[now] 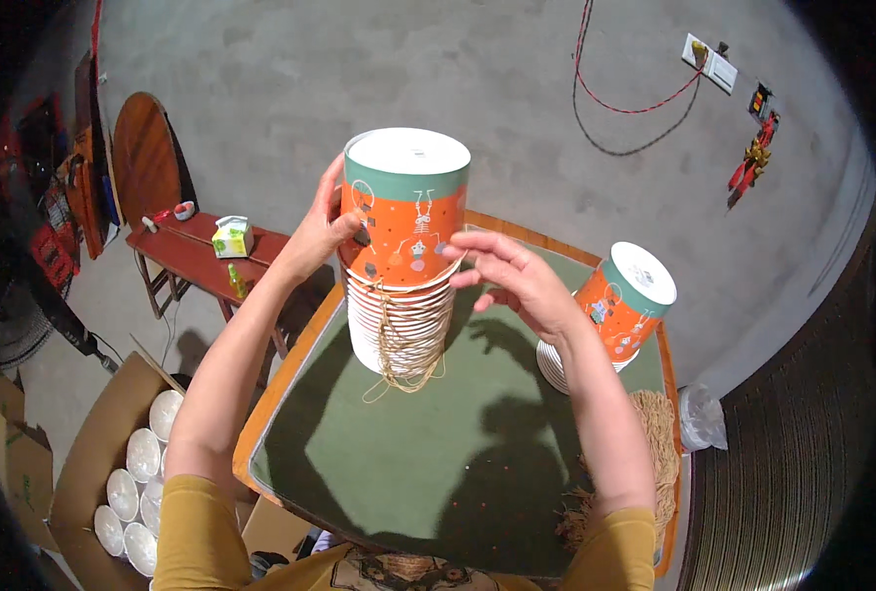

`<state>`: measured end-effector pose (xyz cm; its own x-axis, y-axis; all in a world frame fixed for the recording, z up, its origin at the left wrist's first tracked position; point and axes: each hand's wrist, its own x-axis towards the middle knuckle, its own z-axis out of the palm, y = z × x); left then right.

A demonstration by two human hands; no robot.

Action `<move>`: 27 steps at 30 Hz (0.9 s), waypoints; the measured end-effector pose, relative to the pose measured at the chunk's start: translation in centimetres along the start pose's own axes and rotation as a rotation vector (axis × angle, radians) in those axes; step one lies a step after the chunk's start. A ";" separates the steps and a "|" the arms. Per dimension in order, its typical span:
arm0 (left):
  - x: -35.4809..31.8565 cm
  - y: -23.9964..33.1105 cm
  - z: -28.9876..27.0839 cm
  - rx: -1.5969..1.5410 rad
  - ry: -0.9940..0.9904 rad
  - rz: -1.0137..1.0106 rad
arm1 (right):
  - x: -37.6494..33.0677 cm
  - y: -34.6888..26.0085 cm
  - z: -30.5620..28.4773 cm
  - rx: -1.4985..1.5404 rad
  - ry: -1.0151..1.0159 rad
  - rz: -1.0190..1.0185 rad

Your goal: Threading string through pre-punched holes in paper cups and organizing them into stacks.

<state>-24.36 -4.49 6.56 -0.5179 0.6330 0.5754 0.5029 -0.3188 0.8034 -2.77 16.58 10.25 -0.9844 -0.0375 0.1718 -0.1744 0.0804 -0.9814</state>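
Orange cup stack [405, 246] half tied — twine [405, 345] loose round it.
Left hand [322, 231] presses its side; right hand [512, 276], grip spread, touches it; second stack [615, 310] untied on the bench [379, 443].

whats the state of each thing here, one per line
tall stack of orange and teal paper cups: upside down on the table, twine looped around its lower part, held on both sides
left hand: open grip, pressed on the stack's side
right hand: open grip, fingertips on the stack
second shorter cup stack: upside down, untouched
brown cardboard box: open, holding stacked cups
green table top: partly shadowed
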 end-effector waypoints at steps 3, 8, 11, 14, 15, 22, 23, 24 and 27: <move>-1.1 -0.5 -0.6 0.063 0.043 0.041 | -1.5 0.5 1.0 0.058 -0.123 0.057; -3.9 -0.4 -0.1 0.093 0.155 0.047 | -4.6 1.7 1.2 0.063 -0.079 0.098; -6.3 -0.5 0.1 0.092 0.264 0.046 | -6.5 2.6 1.0 -0.160 -0.081 0.238; -8.5 -1.1 0.6 0.179 0.294 0.143 | -9.1 1.6 0.4 -0.638 0.121 0.111; -9.3 -0.8 0.6 0.404 0.262 0.198 | -10.1 0.8 0.1 -0.905 0.217 -0.121; -12.8 2.4 6.6 0.770 0.202 0.439 | -14.0 -3.4 -8.0 -1.649 0.848 -0.341; -13.3 2.6 7.8 0.745 0.163 0.469 | -14.5 -3.2 -9.0 -1.657 0.808 -0.240; -13.6 2.8 9.2 0.758 0.109 0.481 | -15.1 -2.7 -9.9 -1.661 0.767 -0.140; -14.7 1.6 13.7 0.677 -0.033 0.498 | -15.9 -1.3 -11.7 -1.628 0.746 -0.187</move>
<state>-6.49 -4.65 -2.75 -0.1107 0.5539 0.8252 0.9793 -0.0807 0.1856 12.80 28.68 9.84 -0.6726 0.2128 0.7087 0.3348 0.9417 0.0350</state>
